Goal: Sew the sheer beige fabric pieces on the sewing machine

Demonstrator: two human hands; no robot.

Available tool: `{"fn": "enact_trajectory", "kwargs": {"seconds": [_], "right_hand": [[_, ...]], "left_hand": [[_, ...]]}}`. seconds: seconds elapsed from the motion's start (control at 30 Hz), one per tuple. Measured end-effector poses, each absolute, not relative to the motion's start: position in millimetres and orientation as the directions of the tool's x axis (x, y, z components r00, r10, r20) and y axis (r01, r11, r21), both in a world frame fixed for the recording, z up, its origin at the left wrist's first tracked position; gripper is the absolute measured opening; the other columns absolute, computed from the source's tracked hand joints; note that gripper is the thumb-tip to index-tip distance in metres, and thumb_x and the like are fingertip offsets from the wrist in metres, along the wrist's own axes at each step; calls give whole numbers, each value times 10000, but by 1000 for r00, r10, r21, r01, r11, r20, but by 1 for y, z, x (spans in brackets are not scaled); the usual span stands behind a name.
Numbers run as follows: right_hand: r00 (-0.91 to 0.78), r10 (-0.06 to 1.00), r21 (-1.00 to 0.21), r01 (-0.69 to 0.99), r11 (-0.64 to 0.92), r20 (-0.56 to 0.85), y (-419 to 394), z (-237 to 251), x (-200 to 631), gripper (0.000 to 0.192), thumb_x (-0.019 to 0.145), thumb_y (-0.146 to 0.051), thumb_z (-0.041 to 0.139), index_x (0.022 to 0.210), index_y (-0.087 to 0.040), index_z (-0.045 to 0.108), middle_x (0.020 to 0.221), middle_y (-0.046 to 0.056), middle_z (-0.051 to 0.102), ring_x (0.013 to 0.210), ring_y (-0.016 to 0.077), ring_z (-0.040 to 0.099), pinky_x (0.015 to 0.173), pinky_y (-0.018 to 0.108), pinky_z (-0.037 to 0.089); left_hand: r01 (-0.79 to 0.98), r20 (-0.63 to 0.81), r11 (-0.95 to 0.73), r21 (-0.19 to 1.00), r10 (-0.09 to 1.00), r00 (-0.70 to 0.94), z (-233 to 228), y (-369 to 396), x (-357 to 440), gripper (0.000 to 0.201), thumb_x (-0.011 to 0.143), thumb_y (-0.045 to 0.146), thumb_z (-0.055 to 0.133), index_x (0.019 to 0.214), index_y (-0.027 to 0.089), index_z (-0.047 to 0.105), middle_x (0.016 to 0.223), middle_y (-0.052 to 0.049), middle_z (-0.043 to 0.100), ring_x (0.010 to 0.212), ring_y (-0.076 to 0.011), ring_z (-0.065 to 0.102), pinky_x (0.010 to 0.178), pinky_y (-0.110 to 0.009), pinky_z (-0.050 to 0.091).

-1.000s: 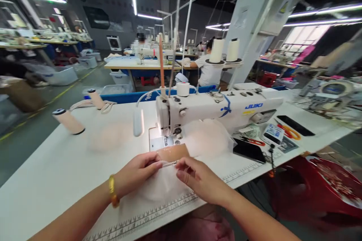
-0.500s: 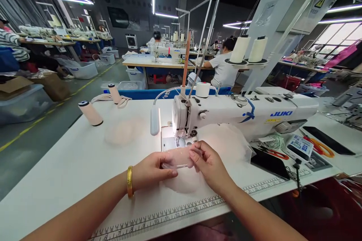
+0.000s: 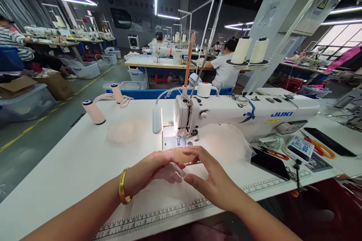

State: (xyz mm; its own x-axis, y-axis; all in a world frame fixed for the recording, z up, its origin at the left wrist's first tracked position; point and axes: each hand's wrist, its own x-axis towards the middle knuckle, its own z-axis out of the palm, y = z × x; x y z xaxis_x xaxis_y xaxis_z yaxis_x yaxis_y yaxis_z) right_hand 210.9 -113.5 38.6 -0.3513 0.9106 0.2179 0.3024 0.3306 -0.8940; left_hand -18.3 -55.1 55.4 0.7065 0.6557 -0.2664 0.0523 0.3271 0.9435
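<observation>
A piece of sheer pale pink fabric (image 3: 169, 173) lies bunched in my left hand (image 3: 145, 169), whose fingers are partly hidden behind the cloth. My right hand (image 3: 217, 180) is beside its right edge, thumb and fingers apart in a wide curve around the loose edge. Both hands are just in front of the needle area of a white sewing machine (image 3: 223, 109), where the lamp (image 3: 157, 119) shines on the metal plate (image 3: 169, 142). More sheer fabric (image 3: 226, 141) rests under the machine arm, and another pale piece (image 3: 124, 131) lies on the table to the left.
Two pink thread cones (image 3: 94, 113) stand at the table's back left. To the right are a black phone (image 3: 270, 162), orange-handled scissors (image 3: 325, 148) and a small white box (image 3: 299, 147). A printed ruler (image 3: 158, 218) runs along the front edge. A person (image 3: 226, 66) sits beyond the machine.
My right hand has let go of the fabric and spread its fingers. My left hand has turned and shifted slightly left, with the cloth now gathered beneath its fingers.
</observation>
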Motion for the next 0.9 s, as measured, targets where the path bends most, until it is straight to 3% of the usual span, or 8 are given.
{"fn": "enact_trajectory", "kwargs": {"seconds": [0.1, 0.2, 0.27, 0.4, 0.5, 0.6, 0.73, 0.9], "right_hand": [[-485, 874, -990, 134, 37, -33, -99, 28, 207, 769, 842, -497, 839, 1497, -305, 484, 1385, 93, 606, 1210, 259, 614, 1025, 406, 496], [-656, 740, -968, -57, -246, -150, -93, 17, 203, 682, 787, -504, 874, 1352, -237, 602, 1057, 32, 696, 923, 193, 683, 833, 313, 537], [-649, 722, -945, -12, -327, -242, -90, 14, 203, 615, 755, -446, 896, 1266, -228, 634, 866, -23, 674, 721, 139, 638, 656, 232, 491], [-518, 774, -922, 315, -224, -365, -78, 19, 208, 264, 847, -384, 789, 1023, -231, 666, 692, -45, 647, 583, 125, 564, 531, 204, 374], [-472, 861, -885, 462, 61, -187, -62, 25, 209, 205, 850, -365, 782, 832, -216, 642, 759, -21, 649, 688, 147, 566, 608, 234, 401], [-452, 892, -875, 436, 212, -9, -46, 23, 205, 184, 853, -305, 769, 808, -211, 617, 813, -22, 631, 770, 153, 567, 672, 245, 410], [-424, 903, -967, 253, 43, -71, -37, 10, 199, 221, 922, -400, 699, 890, -216, 581, 778, -31, 596, 710, 145, 552, 631, 246, 408], [-377, 926, -980, 186, 65, -10, -44, 0, 197, 194, 947, -377, 665, 900, -210, 576, 797, -24, 595, 735, 149, 552, 682, 268, 434]], "left_hand": [[159, -270, 237, 958, 576, 772, 62, -62, -15, 381, 838, 538, 759, 945, 174, 779, 943, -81, 767, 816, -207, 707, 762, -313, 573], [251, -317, 195, 948, 537, 782, 62, -61, -15, 414, 775, 517, 834, 1010, 192, 731, 845, -42, 748, 686, -161, 667, 628, -252, 527], [279, -337, 189, 942, 560, 757, 56, -53, -16, 482, 762, 539, 824, 1070, 198, 681, 779, -9, 703, 622, -145, 625, 572, -237, 487], [434, -314, 15, 901, 711, 629, 36, -27, -16, 378, 736, 485, 797, 917, 192, 640, 669, 45, 601, 631, -141, 561, 589, -231, 440], [481, -236, -91, 872, 784, 575, 27, -16, -10, 283, 737, 436, 758, 805, 196, 626, 699, 28, 628, 676, -157, 575, 612, -243, 446], [381, -226, -9, 925, 793, 566, 26, -14, -5, 283, 732, 422, 748, 847, 207, 603, 705, 43, 616, 614, -144, 562, 567, -246, 466], [290, -265, 129, 948, 823, 503, 25, -16, -7, 433, 692, 490, 802, 950, 205, 603, 712, 53, 603, 581, -148, 579, 521, -257, 495], [341, -252, 75, 937, 822, 511, 21, -20, -12, 376, 789, 548, 715, 779, 182, 629, 647, 24, 607, 589, -161, 628, 538, -250, 498]]}}
